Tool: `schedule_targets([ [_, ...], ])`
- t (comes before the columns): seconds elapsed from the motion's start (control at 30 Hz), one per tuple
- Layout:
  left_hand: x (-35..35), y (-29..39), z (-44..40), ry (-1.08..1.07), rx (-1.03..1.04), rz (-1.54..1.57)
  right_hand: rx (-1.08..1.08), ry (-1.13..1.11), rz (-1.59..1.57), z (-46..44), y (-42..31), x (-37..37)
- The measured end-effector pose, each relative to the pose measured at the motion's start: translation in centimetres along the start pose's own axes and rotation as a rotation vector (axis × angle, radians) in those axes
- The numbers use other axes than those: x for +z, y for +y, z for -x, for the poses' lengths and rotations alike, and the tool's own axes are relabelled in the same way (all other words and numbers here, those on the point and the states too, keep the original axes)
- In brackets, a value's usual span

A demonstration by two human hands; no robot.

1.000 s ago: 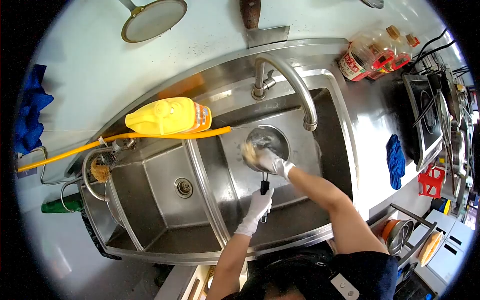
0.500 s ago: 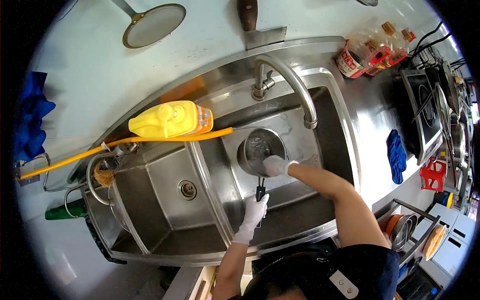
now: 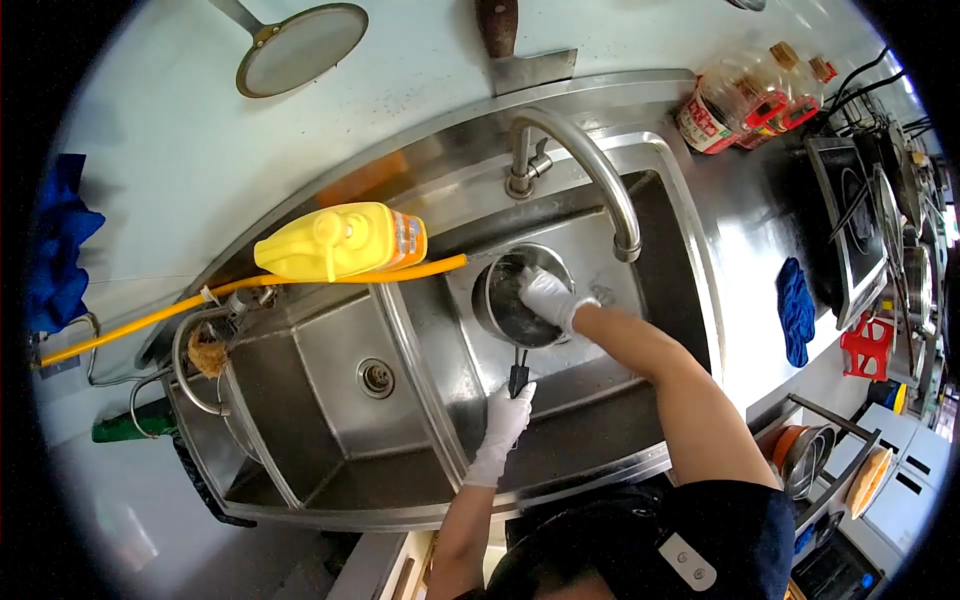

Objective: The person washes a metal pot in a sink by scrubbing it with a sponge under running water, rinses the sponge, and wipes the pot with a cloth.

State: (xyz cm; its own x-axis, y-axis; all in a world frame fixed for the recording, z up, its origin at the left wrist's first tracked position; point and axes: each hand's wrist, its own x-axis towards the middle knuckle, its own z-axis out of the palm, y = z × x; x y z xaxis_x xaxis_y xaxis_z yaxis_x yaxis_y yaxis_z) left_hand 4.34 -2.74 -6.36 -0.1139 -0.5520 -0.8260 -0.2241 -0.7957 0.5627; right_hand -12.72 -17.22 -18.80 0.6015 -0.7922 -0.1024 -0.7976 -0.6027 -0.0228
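A steel pot with a black handle sits tilted in the right sink basin. My left hand, in a white glove, is closed around the pot's black handle. Inside the pot, near its upper right wall, is my gloved right hand, its fingers bent downward; whatever it may hold is hidden beneath it. Water or suds glisten in the pot. The curved faucet arches over the basin to the right of the pot.
A yellow jug and a yellow hose lie across the sink divider's back end. Plastic bottles stand at the back right, with a blue cloth on the right counter. A cleaver and a strainer hang behind.
My right hand has moved around inside the pot, now at its upper right. The tan scrubber seen earlier under it no longer shows. The pot has shifted slightly; my left hand keeps the handle.
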Motion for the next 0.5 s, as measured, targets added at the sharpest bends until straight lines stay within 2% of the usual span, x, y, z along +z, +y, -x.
schedule_targets([
  [0.03, 0.2, 0.2, -0.2, 0.001, -0.005, -0.012, 0.194, -0.234, -0.091, 0.9, -1.6, -0.5],
  [0.07, 0.5, -0.1, -0.6, -0.008, 0.008, -0.012, 0.261, -0.371, -0.435, 1.3, -2.3, -1.3],
  [0.1, 0.7, 0.1, -0.7, -0.019, -0.013, 0.031, 0.205, -0.395, -0.526, 1.6, -3.2, -2.3],
  [0.13, 1.0, 0.2, -0.6, -0.032, -0.035, 0.074, 0.163, -0.199, -0.923, 1.5, -3.4, -3.2],
  [0.17, 1.1, 0.2, -0.5, -0.044, -0.061, 0.114, 0.280, -0.105, -1.234, 0.9, -4.1, -3.8],
  [0.23, 0.9, -0.4, -0.6, -0.087, -0.060, 0.112, 0.338, 0.115, -1.225, -1.3, -5.1, -4.5],
  [0.3, 0.4, 0.2, -0.3, -0.107, -0.049, 0.104, 0.117, 0.170, -0.366, -3.1, -4.3, -4.1],
  [0.33, 0.5, 0.9, 0.1, -0.062, -0.052, 0.066, -0.093, 0.413, -0.231, -3.5, -3.2, -3.4],
  [0.37, 0.4, 0.9, 0.1, -0.025, -0.038, 0.023, -0.039, 0.325, -0.127, -3.5, -2.5, -2.7],
  [0.4, 0.4, 0.6, 0.0, 0.011, -0.025, -0.016, -0.088, 0.486, -0.014, -3.7, -0.9, -0.8],
  [0.43, 0.3, 0.0, 0.1, 0.047, -0.017, -0.057, -0.147, 0.409, -0.063, -3.2, 0.4, 1.1],
  [0.47, -0.3, -2.8, -1.6, 0.084, 0.116, -0.120, -0.202, 0.328, -0.117, -2.7, 1.7, 2.9],
  [0.5, -0.4, -3.0, -1.9, 0.134, 0.162, -0.170, -0.155, 0.198, -0.209, -1.7, 2.0, 3.5],
])
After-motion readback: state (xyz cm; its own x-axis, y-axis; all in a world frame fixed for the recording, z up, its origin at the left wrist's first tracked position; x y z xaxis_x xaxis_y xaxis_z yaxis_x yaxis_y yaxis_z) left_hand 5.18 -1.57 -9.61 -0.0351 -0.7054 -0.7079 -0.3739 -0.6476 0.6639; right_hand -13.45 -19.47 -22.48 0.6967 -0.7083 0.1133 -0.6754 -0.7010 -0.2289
